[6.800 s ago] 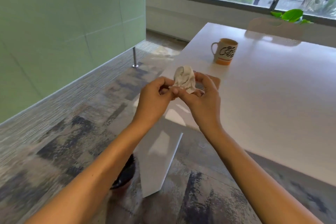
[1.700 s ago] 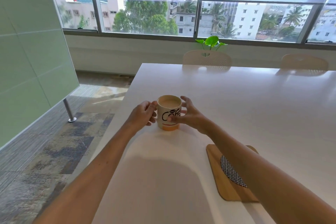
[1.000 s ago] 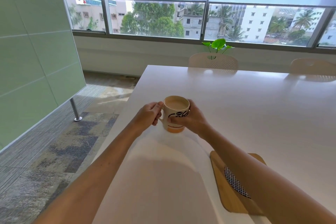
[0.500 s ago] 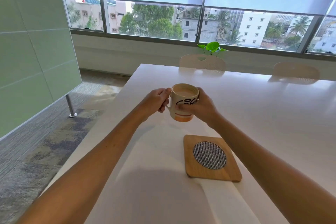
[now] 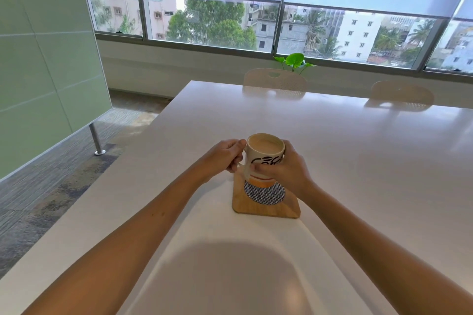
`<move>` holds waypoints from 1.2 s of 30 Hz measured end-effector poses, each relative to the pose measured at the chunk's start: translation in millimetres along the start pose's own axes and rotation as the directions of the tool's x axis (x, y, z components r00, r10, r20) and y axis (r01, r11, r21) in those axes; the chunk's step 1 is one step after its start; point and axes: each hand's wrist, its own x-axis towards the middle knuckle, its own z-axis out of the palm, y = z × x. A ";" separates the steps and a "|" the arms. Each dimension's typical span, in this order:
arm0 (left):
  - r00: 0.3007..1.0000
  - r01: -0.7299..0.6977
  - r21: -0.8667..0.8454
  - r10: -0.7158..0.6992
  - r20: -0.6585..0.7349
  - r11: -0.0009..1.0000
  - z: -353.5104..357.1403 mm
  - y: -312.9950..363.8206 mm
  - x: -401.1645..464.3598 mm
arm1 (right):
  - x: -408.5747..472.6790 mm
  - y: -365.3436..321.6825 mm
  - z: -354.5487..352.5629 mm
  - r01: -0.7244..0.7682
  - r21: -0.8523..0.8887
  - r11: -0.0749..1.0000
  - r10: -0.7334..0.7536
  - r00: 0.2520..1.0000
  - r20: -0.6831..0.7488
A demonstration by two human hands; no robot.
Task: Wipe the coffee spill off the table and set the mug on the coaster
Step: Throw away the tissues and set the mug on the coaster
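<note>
Item: mug (image 5: 265,158), cream with black lettering and an orange band at the foot, filled nearly to the brim with milky coffee. Position: upright over the far part of the coaster (image 5: 266,197); I cannot tell whether its base touches the woven disc or hangs just above it.

Item: coaster, square wood with a dark woven round inset, lying flat on the white table (image 5: 358,161), near my edge.

Item: left hand (image 5: 225,157), fingers curled shut at the mug's handle side; the handle itself is hidden behind them.

Item: right hand (image 5: 286,169), wrapped around the mug's body, fingers pressed across the lettering.

Item: spill. None visible on the table around the coaster; I judge the wiping done.

Step in hand, as I judge it: seating the mug. Handling notes: I keep the rim level, since the liquid sits high and any tilt sends it over. I bring the base toward me so it centres on the woven disc rather than the far wooden margin, lower straight down, then loosen the right hand first and the handle grip last.
</note>
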 end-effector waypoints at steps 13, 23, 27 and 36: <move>0.999 0.045 0.037 -0.046 0.006 0.998 22.4 -8.0 -12.0 | -23.1 15.5 -5.6 -0.054 0.021 0.998 0.054 0.998 0.011; 0.997 0.071 -0.005 -0.071 -0.012 0.997 25.1 -9.8 -13.4 | -22.1 15.4 -7.0 -0.082 0.039 0.996 0.079 0.994 0.071; 0.994 0.085 0.017 -0.083 -0.069 0.996 29.8 -8.3 -15.2 | -21.9 15.9 -8.5 -0.103 0.084 0.991 0.092 0.987 0.130; 0.879 0.092 0.355 0.092 -0.469 0.930 39.4 -30.5 -43.1 | -31.0 33.9 -36.0 0.017 -0.339 0.941 0.131 0.902 0.412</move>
